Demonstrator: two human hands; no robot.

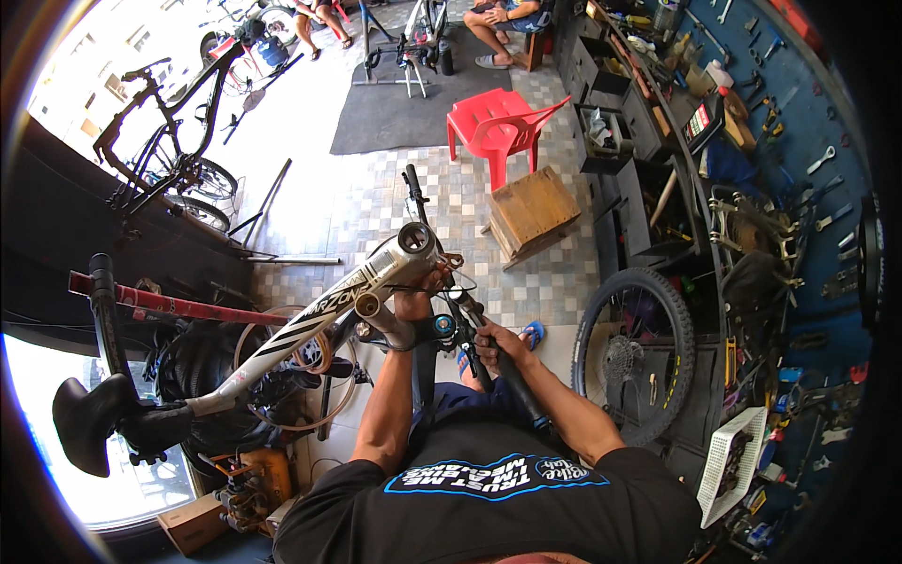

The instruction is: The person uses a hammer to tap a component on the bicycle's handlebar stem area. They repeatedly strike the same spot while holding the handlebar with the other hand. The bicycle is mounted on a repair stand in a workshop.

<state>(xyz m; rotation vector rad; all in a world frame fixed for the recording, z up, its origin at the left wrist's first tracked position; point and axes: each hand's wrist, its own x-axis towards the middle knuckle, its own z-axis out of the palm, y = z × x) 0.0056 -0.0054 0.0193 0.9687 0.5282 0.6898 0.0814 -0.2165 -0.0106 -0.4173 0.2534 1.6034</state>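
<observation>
A white bicycle frame with black stripes slants across my left side, its black saddle at the lower left. My left hand is closed about the frame near its round open shell; part of the hand is hidden behind the tubes. Right of it, a dark handlebar runs past the stem and fork crown, with levers and cables about it. My right hand is closed around this bar, close to the stem.
At my right a bicycle wheel leans by dark drawers. Ahead stand a wooden stool and a red plastic chair. Tools hang on the blue wall. A black bike frame stands far left; two people sit farther off.
</observation>
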